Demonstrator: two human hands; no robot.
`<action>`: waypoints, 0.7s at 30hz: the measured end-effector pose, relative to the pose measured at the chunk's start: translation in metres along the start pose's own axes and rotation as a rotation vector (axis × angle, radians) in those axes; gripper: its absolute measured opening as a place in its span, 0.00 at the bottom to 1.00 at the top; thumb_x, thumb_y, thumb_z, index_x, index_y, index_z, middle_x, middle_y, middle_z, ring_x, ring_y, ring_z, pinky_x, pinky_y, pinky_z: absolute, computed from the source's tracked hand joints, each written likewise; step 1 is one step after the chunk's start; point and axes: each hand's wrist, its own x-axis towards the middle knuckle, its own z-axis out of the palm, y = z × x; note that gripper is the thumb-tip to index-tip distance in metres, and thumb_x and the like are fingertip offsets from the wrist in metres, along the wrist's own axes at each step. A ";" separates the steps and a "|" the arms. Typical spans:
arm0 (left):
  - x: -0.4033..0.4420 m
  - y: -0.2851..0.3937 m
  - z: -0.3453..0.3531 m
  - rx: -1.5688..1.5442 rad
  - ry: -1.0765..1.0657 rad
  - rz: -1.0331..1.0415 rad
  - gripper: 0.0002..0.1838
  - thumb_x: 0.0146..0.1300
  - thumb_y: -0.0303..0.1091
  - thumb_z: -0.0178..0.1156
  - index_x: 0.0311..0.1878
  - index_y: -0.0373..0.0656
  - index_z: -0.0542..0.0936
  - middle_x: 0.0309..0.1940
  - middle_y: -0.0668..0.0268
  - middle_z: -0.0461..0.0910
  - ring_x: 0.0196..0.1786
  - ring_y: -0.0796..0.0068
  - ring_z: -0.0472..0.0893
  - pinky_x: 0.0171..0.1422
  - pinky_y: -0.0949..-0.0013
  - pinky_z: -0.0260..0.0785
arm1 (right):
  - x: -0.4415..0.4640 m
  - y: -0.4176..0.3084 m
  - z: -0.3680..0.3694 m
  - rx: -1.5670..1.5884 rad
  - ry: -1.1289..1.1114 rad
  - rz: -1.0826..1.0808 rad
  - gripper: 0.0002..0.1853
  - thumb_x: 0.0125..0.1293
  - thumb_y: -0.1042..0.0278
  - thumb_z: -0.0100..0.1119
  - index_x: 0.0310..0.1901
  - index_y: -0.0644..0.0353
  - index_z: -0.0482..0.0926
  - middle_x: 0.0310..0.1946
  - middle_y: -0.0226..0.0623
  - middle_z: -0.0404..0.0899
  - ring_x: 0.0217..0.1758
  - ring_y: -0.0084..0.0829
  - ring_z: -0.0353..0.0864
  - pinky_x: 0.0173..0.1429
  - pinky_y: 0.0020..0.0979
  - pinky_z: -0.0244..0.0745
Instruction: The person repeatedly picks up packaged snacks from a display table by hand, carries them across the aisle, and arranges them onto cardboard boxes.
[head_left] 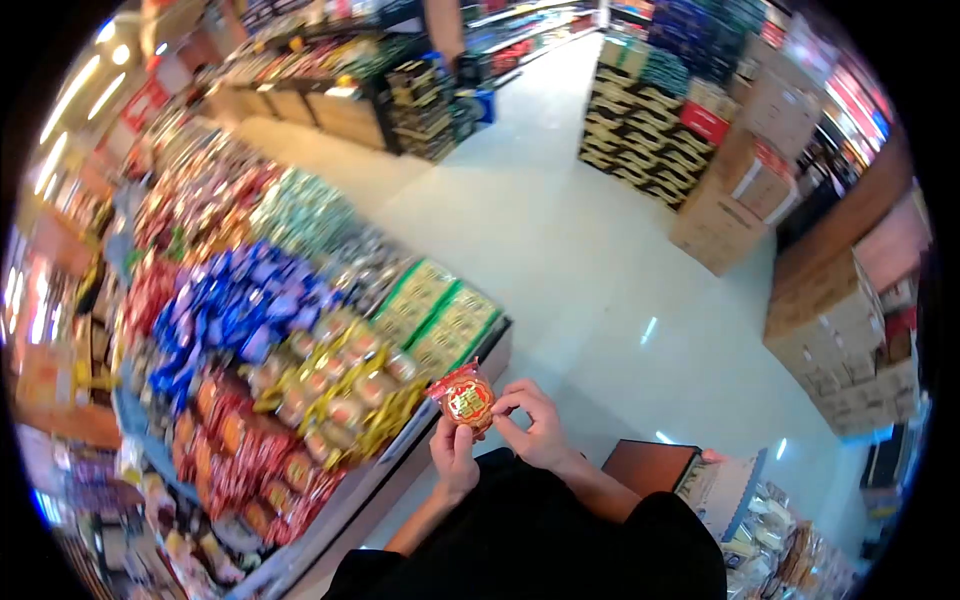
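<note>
A small red snack packet [467, 399] with a yellow and red round emblem is held up in front of my body. My left hand [456, 457] grips its lower left part, thumb on the front. With thumb and forefinger pinched at the packet's right edge, my right hand [535, 428] meets it from the other side. Just left of my hands, yellow-wrapped packets [345, 385] lie heaped on a display counter. Red-wrapped packets [250, 455] are piled nearer to me, and blue packets [235, 305] farther off.
Green-edged boxes [440, 315] sit at the counter's corner. Pale tiled floor [560, 270] runs along its right side. Cardboard cartons [725, 205] and stacked dark-and-gold boxes [640, 125] stand across the aisle. At lower right is another display with wrapped goods [770, 540].
</note>
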 end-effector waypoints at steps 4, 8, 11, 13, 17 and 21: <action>0.042 -0.036 0.110 -0.044 -0.205 -0.041 0.16 0.73 0.41 0.53 0.49 0.35 0.74 0.40 0.64 0.80 0.36 0.81 0.76 0.39 0.74 0.70 | 0.021 -0.001 -0.114 -0.233 0.207 -0.039 0.08 0.58 0.82 0.61 0.40 0.64 0.79 0.42 0.39 0.74 0.41 0.29 0.78 0.46 0.28 0.75; 0.069 -0.062 0.189 -0.034 -0.391 -0.137 0.17 0.73 0.40 0.53 0.54 0.35 0.73 0.43 0.64 0.80 0.37 0.81 0.76 0.41 0.74 0.70 | 0.027 0.005 -0.196 -0.256 0.369 0.004 0.10 0.59 0.83 0.60 0.43 0.64 0.77 0.43 0.39 0.74 0.42 0.28 0.78 0.46 0.28 0.76; 0.093 -0.085 0.237 -0.040 -0.495 -0.243 0.18 0.73 0.39 0.53 0.56 0.35 0.72 0.44 0.65 0.79 0.38 0.82 0.75 0.42 0.74 0.70 | 0.034 0.020 -0.244 -0.181 0.472 0.070 0.13 0.59 0.83 0.60 0.47 0.64 0.76 0.45 0.38 0.74 0.42 0.28 0.79 0.47 0.27 0.76; 0.114 -0.101 0.268 -0.038 -0.559 -0.303 0.18 0.73 0.38 0.53 0.58 0.35 0.72 0.44 0.66 0.79 0.39 0.83 0.75 0.44 0.75 0.69 | 0.042 0.030 -0.276 -0.192 0.525 0.158 0.15 0.60 0.82 0.59 0.49 0.64 0.75 0.46 0.38 0.74 0.43 0.27 0.80 0.47 0.27 0.76; 0.167 -0.138 0.338 -0.042 -0.648 -0.370 0.15 0.73 0.35 0.52 0.55 0.34 0.73 0.43 0.66 0.79 0.41 0.83 0.74 0.45 0.74 0.69 | 0.069 0.060 -0.343 -0.295 0.596 0.242 0.17 0.60 0.82 0.59 0.53 0.65 0.74 0.46 0.40 0.75 0.41 0.28 0.82 0.45 0.28 0.78; 0.235 -0.182 0.416 0.048 -0.769 -0.346 0.12 0.73 0.35 0.51 0.49 0.34 0.74 0.39 0.67 0.79 0.39 0.82 0.73 0.43 0.73 0.68 | 0.114 0.081 -0.420 -0.432 0.670 0.322 0.18 0.61 0.80 0.61 0.54 0.65 0.74 0.44 0.40 0.77 0.37 0.27 0.82 0.40 0.28 0.79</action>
